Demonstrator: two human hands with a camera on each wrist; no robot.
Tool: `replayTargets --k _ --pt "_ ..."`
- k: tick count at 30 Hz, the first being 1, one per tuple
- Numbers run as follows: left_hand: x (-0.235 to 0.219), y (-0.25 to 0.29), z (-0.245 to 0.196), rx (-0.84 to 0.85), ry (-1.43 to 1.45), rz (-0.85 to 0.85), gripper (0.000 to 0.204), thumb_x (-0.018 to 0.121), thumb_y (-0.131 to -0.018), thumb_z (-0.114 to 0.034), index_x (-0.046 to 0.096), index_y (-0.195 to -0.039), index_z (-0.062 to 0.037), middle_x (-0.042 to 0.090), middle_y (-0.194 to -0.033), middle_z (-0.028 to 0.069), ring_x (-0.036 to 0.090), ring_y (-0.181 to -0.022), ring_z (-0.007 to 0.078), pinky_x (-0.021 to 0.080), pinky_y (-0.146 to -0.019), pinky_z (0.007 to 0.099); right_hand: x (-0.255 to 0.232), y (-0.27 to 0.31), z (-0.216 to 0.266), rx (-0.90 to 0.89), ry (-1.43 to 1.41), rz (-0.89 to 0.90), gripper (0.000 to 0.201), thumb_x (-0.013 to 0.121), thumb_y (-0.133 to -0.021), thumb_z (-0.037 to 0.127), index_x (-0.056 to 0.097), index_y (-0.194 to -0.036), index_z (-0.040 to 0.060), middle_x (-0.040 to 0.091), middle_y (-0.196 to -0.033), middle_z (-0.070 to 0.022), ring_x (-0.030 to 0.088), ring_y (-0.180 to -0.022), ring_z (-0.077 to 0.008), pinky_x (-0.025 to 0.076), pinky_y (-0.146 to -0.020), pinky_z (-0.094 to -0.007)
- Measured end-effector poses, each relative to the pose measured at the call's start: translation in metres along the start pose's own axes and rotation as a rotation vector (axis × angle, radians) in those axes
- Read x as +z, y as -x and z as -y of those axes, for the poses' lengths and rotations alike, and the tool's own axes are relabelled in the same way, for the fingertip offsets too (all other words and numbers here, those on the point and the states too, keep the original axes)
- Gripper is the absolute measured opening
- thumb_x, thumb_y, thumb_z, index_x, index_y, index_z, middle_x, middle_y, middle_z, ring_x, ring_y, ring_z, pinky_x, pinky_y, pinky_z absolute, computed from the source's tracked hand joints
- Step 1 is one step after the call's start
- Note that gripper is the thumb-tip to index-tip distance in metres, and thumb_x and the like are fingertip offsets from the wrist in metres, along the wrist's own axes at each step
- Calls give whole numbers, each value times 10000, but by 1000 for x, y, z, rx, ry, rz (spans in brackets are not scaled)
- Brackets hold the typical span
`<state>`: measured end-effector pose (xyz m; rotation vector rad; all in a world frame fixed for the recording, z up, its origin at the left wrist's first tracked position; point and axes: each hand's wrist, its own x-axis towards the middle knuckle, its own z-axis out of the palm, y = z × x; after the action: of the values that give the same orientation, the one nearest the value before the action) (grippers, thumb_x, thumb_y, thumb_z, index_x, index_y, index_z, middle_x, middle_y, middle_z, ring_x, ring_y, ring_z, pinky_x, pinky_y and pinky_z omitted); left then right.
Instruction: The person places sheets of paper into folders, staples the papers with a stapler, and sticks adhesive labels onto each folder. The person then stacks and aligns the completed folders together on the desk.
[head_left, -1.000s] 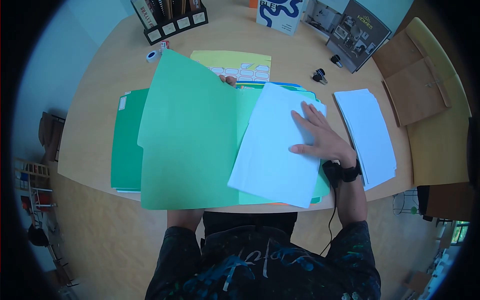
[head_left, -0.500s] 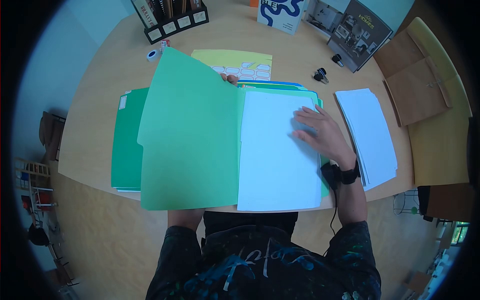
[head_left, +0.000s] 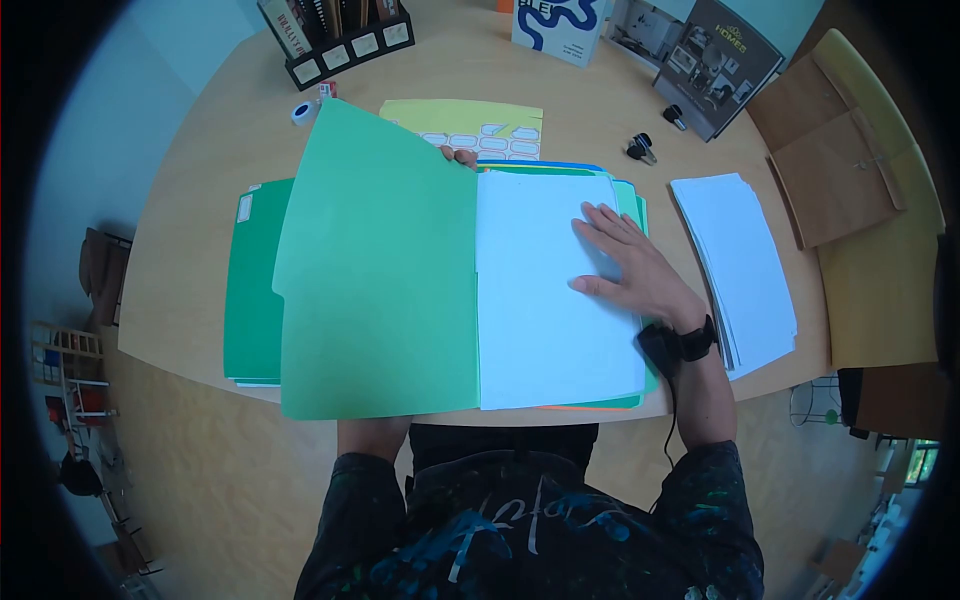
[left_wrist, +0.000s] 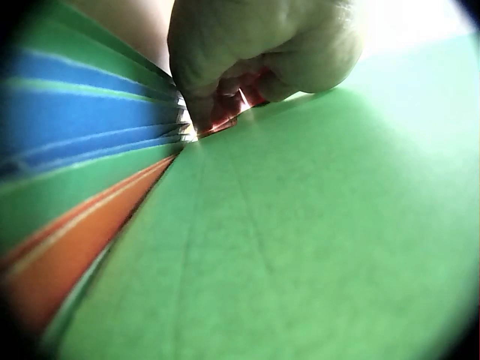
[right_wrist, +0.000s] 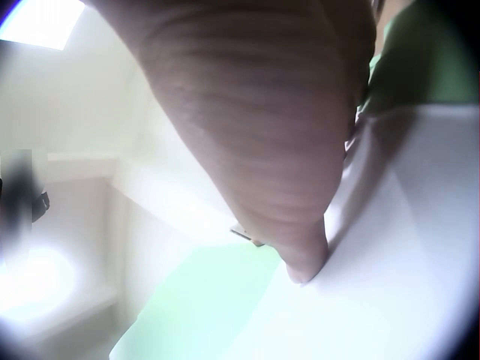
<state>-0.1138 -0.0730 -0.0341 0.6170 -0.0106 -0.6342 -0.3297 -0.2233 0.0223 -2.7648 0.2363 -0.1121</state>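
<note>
A light green file folder [head_left: 380, 270] stands open like a book, its cover raised on the left. White paper [head_left: 550, 340] lies inside along the fold. My right hand [head_left: 640, 265] rests flat on the paper's right side, fingers and thumb spread; the thumb [right_wrist: 306, 262] touches the sheet in the right wrist view. My left hand [head_left: 460, 158] is mostly hidden behind the cover, with only fingertips showing at the top of the fold. In the left wrist view, its curled fingers [left_wrist: 262, 45] grip the folder's edge, beside layered blue, green and orange folders [left_wrist: 82, 112].
Darker green folders [head_left: 250, 290] lie at the left and a stack of white paper [head_left: 735, 270] at the right. Behind are a yellow-green label sheet [head_left: 460, 115], a tape roll [head_left: 303, 113], black clips [head_left: 641, 149], standing books [head_left: 720, 70] and a book rack [head_left: 350, 50].
The white paper has turned from slanted to straight and moved up and left against the fold. My right hand shifted with it and now lies flatter. The left hand keeps its place.
</note>
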Motion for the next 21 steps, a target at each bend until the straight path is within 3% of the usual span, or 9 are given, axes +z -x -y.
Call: replayTargets --k 5,8,10,11,13,16,18,19,21 --pt "0 -2 0 -3 44 -19 245 550 -1037 -234 574 -901 -32 590 -901 87 593 -903 208 531 -942 367 -3 0 3 10 14 14 817 639 -904 606 478 -1488 58 327 -1617 -203 257 -1519 -362 187 -1249 -456" --pt "1 -2 3 -15 67 -25 245 551 -1036 -234 573 -900 -31 588 -899 87 593 -903 209 531 -944 369 -9 1 3 -19 -24 -38 780 667 -914 552 477 -1489 60 333 -1615 -204 290 -1508 -358 249 -1226 -457" --pt "2 -2 6 -31 83 -26 245 552 -1036 -233 572 -898 -31 587 -897 87 594 -903 210 531 -946 371 -23 4 3 81 -293 -185 724 701 -923 469 496 -1470 40 434 -1556 -209 393 -1457 -349 337 -1178 -432" --pt "3 -2 7 -37 95 -26 245 553 -1036 -233 571 -898 -31 586 -896 87 594 -903 210 531 -947 372 -27 3 -3 84 -287 -187 724 701 -923 469 496 -1470 40 434 -1556 -209 393 -1457 -349 337 -1178 -432" --pt "4 0 8 -48 116 -30 246 554 -1035 -232 571 -897 -31 585 -895 88 594 -903 211 531 -949 373 -38 1 -21 285 -599 -307 673 714 -933 405 519 -1442 11 560 -1442 -211 530 -1348 -330 420 -1109 -405" --pt "7 -1 3 -57 133 -23 246 555 -1035 -232 569 -895 -30 583 -892 88 594 -903 212 532 -952 376 -46 -29 -67 324 -620 -360 657 710 -934 393 536 -1413 -21 642 -1325 -209 615 -1241 -321 453 -1074 -402" --pt "9 0 4 -71 143 -21 246 556 -1035 -231 568 -893 -30 581 -891 89 594 -903 213 532 -954 377 -52 -55 -85 364 -298 -474 660 715 -919 393 546 -1396 -30 653 -1291 -225 649 -1185 -318 488 -1027 -401" --pt "9 1 5 -77 149 -22 246 557 -1034 -231 568 -893 -30 581 -890 89 594 -904 214 532 -955 378 -49 -68 -95 368 -297 -477 660 715 -919 393 546 -1396 -30 653 -1291 -225 649 -1185 -318 488 -1027 -401" --pt "10 3 2 -80 161 -25 246 558 -1034 -230 567 -892 -30 579 -888 89 594 -904 214 532 -957 380 -39 -91 -109 460 55 -484 674 722 -898 408 557 -1384 -30 668 -1253 -238 663 -1153 -320 503 -1001 -388"
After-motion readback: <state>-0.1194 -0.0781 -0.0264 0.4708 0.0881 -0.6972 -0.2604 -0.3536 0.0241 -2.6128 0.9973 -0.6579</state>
